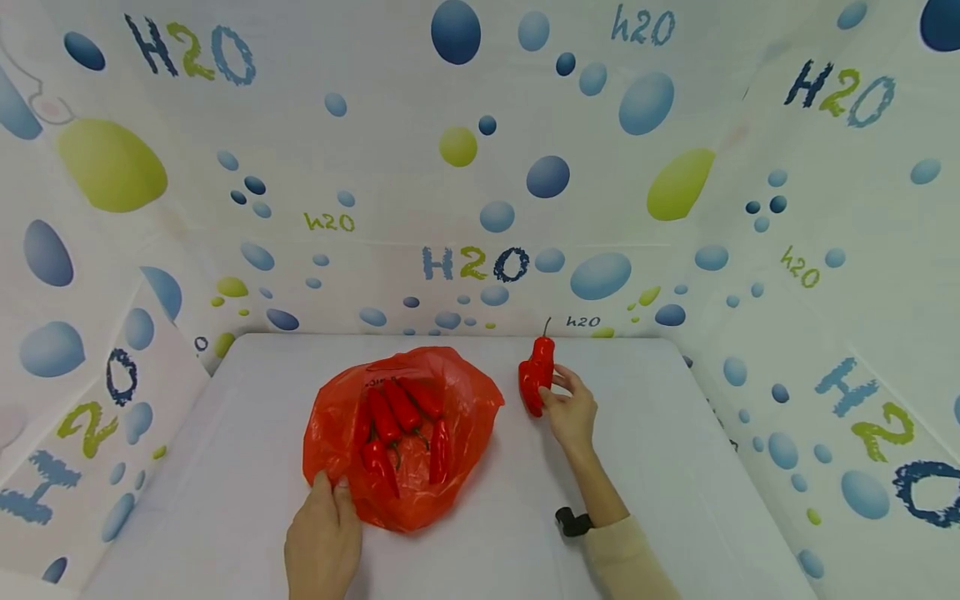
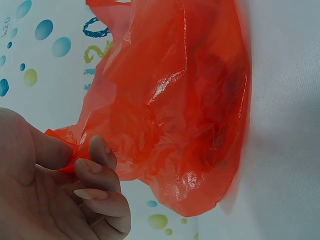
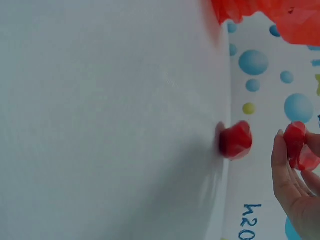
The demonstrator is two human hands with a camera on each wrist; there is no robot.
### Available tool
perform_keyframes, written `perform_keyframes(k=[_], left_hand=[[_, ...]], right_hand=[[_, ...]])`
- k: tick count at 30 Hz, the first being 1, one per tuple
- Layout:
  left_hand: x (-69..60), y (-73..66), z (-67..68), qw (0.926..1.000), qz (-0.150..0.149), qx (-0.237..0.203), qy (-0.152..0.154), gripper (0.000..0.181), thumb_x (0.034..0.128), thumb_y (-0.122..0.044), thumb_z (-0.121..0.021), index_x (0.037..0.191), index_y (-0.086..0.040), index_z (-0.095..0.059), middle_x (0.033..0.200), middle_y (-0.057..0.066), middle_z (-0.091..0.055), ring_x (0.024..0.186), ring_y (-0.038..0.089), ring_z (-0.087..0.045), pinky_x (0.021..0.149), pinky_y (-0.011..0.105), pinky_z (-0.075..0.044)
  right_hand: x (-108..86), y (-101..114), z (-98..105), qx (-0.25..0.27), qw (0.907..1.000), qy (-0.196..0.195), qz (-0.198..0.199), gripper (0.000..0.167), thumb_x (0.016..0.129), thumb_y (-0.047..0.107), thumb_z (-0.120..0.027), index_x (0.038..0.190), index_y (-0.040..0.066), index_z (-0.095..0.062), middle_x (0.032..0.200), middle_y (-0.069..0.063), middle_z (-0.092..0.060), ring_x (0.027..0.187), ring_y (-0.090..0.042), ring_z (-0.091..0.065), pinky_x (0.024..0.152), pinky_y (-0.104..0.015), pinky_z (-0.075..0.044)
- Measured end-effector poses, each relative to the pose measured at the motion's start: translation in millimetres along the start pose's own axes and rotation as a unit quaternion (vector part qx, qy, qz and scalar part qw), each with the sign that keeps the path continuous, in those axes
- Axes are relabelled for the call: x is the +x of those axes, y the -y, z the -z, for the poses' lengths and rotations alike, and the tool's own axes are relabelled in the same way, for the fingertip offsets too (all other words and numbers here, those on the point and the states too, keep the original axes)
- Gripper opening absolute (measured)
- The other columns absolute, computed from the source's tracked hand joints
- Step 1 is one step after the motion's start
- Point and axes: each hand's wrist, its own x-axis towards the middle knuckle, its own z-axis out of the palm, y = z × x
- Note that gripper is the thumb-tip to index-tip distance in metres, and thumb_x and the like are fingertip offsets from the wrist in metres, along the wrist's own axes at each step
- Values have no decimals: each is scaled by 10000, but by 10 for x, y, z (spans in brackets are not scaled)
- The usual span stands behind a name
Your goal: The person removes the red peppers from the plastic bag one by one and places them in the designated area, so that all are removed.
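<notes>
Fingers [image 2: 103, 152] pinch bag [image 1: 330, 425] edge; pepper [image 1: 543, 360] held apart.

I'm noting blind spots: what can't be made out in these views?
Head: exact count of red peppers inside the red bag; they overlap.
Head: the bag's lettering; too small.
Left wrist: the peppers' outlines; the bag's wall obscures them.
Right wrist: part of the right hand; right edge cuts it off.

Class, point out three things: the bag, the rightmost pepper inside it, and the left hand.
Bag [image 1: 330, 425]: head view, on its left wall.
Rightmost pepper [image 1: 440, 454]: head view, middle of its body.
Left hand [image 1: 322, 533]: head view, back of the hand.
</notes>
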Motion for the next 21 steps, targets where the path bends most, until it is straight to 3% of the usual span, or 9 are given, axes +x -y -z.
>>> perform_keyframes(k=[21], left_hand=[[-8, 16, -7, 10000, 70, 1, -4, 272, 1111, -243, -404, 997, -16, -502, 678, 79, -493, 631, 293, -558, 580, 397, -402]], right_hand=[[147, -263, 103, -684, 9941, 625, -562, 463, 979, 90, -706, 1429, 50, -604, 1252, -220, -695, 983, -347, -739, 798, -397, -616]])
